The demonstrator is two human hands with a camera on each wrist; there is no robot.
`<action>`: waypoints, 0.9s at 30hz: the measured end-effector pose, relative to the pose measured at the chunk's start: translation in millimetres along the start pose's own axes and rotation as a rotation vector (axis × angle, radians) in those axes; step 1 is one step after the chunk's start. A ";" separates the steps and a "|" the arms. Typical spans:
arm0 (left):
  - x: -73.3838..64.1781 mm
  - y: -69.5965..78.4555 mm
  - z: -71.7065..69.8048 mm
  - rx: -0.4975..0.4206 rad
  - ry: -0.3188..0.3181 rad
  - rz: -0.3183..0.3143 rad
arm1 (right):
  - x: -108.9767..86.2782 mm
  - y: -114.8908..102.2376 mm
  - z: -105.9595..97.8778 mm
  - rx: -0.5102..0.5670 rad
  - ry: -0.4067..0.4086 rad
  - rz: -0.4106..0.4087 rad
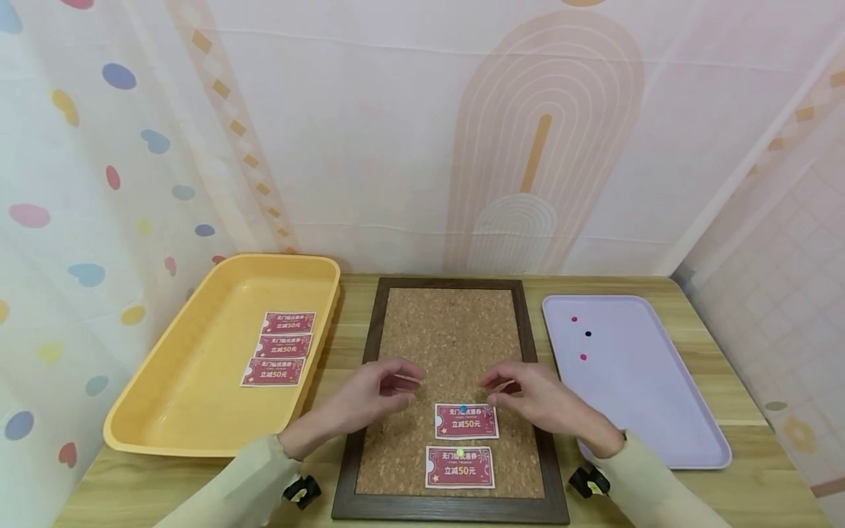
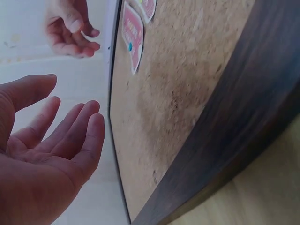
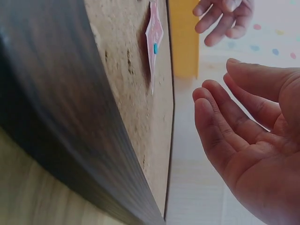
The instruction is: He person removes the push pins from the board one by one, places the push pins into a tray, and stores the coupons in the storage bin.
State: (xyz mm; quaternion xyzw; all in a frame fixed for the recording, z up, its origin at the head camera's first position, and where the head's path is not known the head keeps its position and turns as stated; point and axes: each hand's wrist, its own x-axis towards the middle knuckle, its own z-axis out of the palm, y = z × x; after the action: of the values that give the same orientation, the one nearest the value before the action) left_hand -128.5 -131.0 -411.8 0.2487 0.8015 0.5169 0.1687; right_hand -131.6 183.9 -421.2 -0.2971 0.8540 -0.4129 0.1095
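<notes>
Both hands hover over a dark-framed cork board [image 1: 449, 330], fingers loosely bent and nothing between them. My left hand [image 1: 376, 392] is over the board's left side; in the left wrist view its thumb and fingers [image 2: 93, 136] stand apart. My right hand [image 1: 535, 396] is over the right side, near the upper red coupon [image 1: 465, 424], and its thumb and fingers are parted in the right wrist view. A blue pushpin [image 3: 155, 48] sits at that coupon's top edge. Below it lies a second red coupon [image 1: 458, 469] with a yellow-green pushpin [image 1: 460, 452] at its top.
To the left stands a yellow tray [image 1: 191, 396] holding three red coupons [image 1: 280, 347] in a column. On the right a lilac tray [image 1: 653, 396] holds a red pushpin [image 1: 574, 319], a black pushpin [image 1: 588, 334] and a pink pushpin [image 1: 584, 357]. A patterned curtain [image 1: 370, 147] hangs behind the table.
</notes>
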 end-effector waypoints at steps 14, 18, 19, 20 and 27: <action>12.7 -10.5 13.2 -0.039 -0.096 -0.053 | 13.4 -0.4 11.9 -0.038 -0.074 -0.034; 15.7 -11.0 16.9 -0.002 -0.087 -0.070 | 18.3 0.4 14.8 -0.046 -0.092 -0.023; 17.0 -11.4 18.0 0.017 -0.086 -0.075 | 19.3 0.3 15.5 -0.044 -0.098 -0.019; 18.3 -11.8 19.1 0.036 -0.086 -0.079 | 20.5 0.3 16.0 -0.044 -0.105 -0.014; 23.4 -15.2 23.8 0.128 -0.060 -0.075 | 27.7 -0.8 18.8 -0.070 -0.139 0.039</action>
State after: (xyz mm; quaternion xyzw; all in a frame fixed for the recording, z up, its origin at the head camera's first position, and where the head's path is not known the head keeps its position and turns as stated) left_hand -138.5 -105.0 -435.8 0.2440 0.8362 0.4503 0.1959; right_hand -145.3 155.0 -430.9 -0.3118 0.8638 -0.3592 0.1660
